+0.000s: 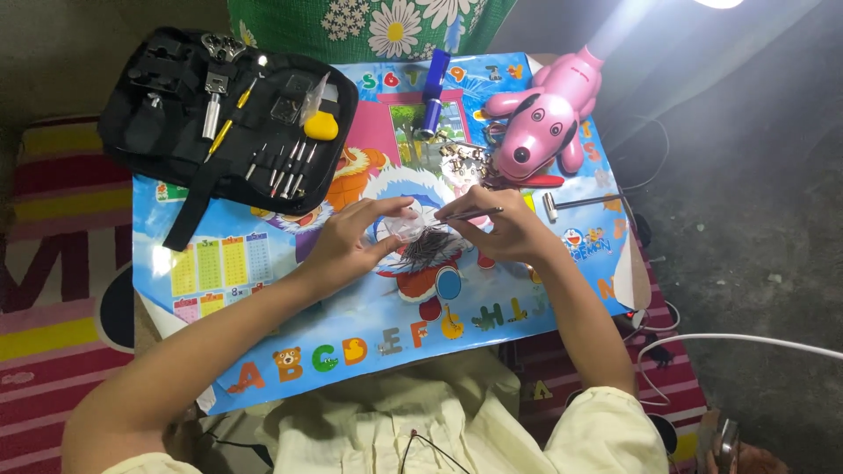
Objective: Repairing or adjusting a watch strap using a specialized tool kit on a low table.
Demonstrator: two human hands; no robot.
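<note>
Mid-sorting, it seems: left hand [351, 241] pinches a clear bag [402, 226], right hand [509, 230] grips tweezers [470, 213] over pins [428, 246] below the pink dog lamp [544, 110]; picking one pin next needs a fine tip.

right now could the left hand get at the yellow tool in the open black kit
Probably yes. The left hand is pinching a small clear bag, and the yellow tool lies uncovered at the near right corner of the open black tool kit, just above it. Nothing stands between them, though the hand would need to free its fingers first.
</note>
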